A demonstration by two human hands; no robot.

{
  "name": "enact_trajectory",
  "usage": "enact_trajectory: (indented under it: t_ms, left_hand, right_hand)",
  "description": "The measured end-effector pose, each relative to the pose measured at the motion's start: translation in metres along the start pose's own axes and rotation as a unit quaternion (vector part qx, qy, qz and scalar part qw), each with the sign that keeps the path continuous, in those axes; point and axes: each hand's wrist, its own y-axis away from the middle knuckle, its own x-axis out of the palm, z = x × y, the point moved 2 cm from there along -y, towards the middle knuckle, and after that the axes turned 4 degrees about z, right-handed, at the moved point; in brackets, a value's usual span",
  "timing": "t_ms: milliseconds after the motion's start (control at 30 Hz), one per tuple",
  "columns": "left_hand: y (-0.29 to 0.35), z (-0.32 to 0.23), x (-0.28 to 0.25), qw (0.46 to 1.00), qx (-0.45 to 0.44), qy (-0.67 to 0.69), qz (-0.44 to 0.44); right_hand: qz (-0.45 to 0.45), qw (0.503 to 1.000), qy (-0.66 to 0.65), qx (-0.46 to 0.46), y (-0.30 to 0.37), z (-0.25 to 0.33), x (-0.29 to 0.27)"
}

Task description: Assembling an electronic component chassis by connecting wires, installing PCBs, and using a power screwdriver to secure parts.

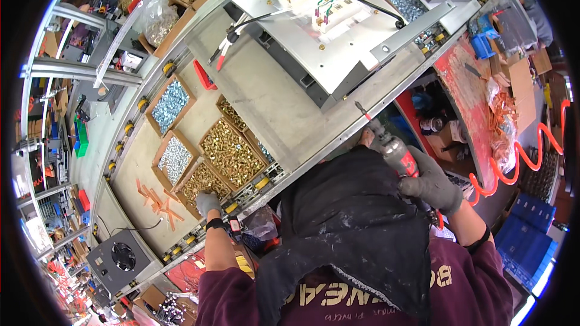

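Observation:
My left hand (209, 203), in a grey glove, reaches down over the near edge of a cardboard box of small brass-coloured screws (205, 181). Its fingertips are hidden among the screws or behind the hand. On the right, my gloved right hand (438, 184) is wrapped round a grey-and-red power screwdriver (399, 156). A thin bit (362, 110) lies in line with it, pointing toward the bench. Beside the left hand's box are a larger box of brass-coloured fasteners (226, 151), a box of silver screws (175, 158) and a box of bluish screws (170, 105).
A white metal panel assembly (338, 42) with wires stands at the back of the bench. Pliers (228, 42) lie left of it. Orange strips (158, 202) and a dark fan box (121, 258) are at the left. A red coiled hose (513, 169) hangs at the right.

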Motion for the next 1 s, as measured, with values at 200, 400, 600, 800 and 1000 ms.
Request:
enact_trajectory:
  t_ms: [200, 400, 600, 800, 1000]
  left_hand:
    - [-0.003, 0.011, -0.020, 0.989, 0.057, 0.071, -0.116]
    - [0.010, -0.013, -0.061, 0.985, 0.009, 0.066, -0.157]
    - [0.119, -0.130, -0.058, 0.875, 0.181, 0.437, 0.104]
    - [0.289, -0.261, -0.039, 0.507, 0.178, 0.585, 0.608]
    - [0.331, -0.315, -0.043, 0.535, 0.194, 0.526, 0.632]
  right_hand:
    - [-0.047, 0.998, -0.022, -0.019, 0.021, -0.017, -0.019]
    - [-0.021, 1.000, 0.016, 0.012, 0.022, -0.024, -0.041]
    - [0.020, 1.000, 0.014, 0.008, 0.020, -0.021, -0.057]
    - [0.092, 0.988, 0.120, 0.006, 0.023, -0.017, -0.066]
    - [0.045, 0.989, 0.137, 0.029, 0.029, -0.024, -0.081]
